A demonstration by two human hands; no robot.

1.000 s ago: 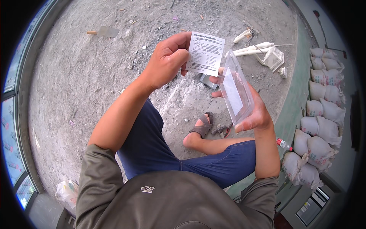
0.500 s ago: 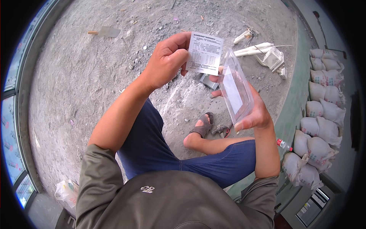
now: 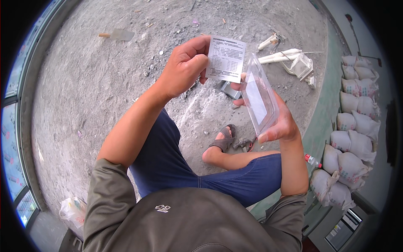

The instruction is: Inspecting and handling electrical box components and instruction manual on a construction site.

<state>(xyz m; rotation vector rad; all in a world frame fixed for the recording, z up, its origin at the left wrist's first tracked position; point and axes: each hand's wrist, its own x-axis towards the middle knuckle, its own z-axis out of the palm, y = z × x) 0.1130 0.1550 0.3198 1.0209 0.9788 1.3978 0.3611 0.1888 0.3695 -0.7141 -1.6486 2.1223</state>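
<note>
My left hand (image 3: 187, 61) pinches the left edge of a small white printed leaflet (image 3: 226, 59) between thumb and fingers, its text side facing up to me. A clear plastic blister pack (image 3: 261, 94) lies in the grip of my right hand (image 3: 283, 122), thumb along its lower end and fingertips showing past its far side. Inside the clear plastic a white card strip (image 3: 255, 98) shows. The leaflet's lower right corner comes close to the pack's top; whether they touch I cannot tell. Below, a grey box-like object (image 3: 232, 90) on the ground is partly hidden by my right fingers.
Dusty, rubble-strewn ground (image 3: 105, 84) spreads around me. White pipes (image 3: 279, 56) and a white electrical box (image 3: 301, 66) lie ahead right. Stacked white sacks (image 3: 352, 143) line the right wall, near a bottle (image 3: 312, 160). A scraper (image 3: 117, 35) lies far left, a plastic bag (image 3: 73, 211) near left.
Almost nothing differs. Both hands keep hold of the leaflet and the blister pack in nearly the same place; the view has shifted very slightly.
</note>
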